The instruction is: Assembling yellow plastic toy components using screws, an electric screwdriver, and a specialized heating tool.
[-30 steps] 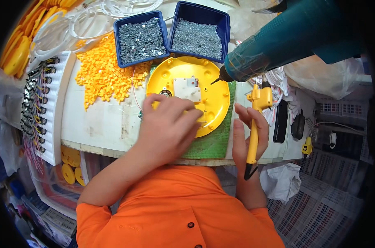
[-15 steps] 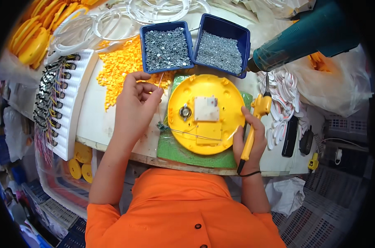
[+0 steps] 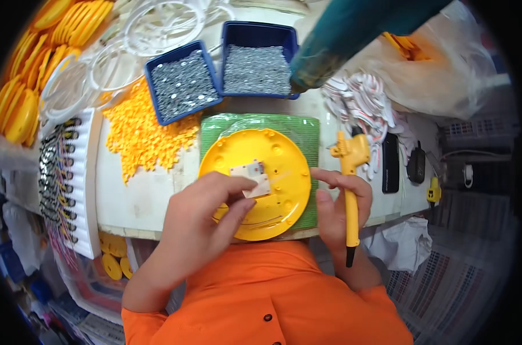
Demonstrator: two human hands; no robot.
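Observation:
A round yellow plastic housing [image 3: 292, 198] lies on a green mat [image 3: 261, 122], close to the table's front edge. Inside it sits a white rectangular box [image 3: 246, 171], with a thin wire along the lower part. My left hand [image 3: 209, 207] reaches over the housing's left side, thumb and forefinger pinched at the box's lower corner. Whatever is between those fingertips is too small to make out, and the hand covers the housing's left part. My right hand [image 3: 335, 210] grips a yellow soldering gun [image 3: 351, 213], tip upward, its forefinger reaching the housing's right rim.
Two blue bins [image 3: 183, 86] of small metal parts stand behind the mat. A teal power tool [image 3: 347, 34] hangs at upper right. Orange plastic pieces [image 3: 143, 135] are heaped left, beside a white foam rack [image 3: 85, 190] of wired parts. White strips [image 3: 364, 103] lie right.
My left hand has come from the housing's left side, where it held a thin wire up, down over the white box. My right hand still grips the soldering gun. The whole view has shifted.

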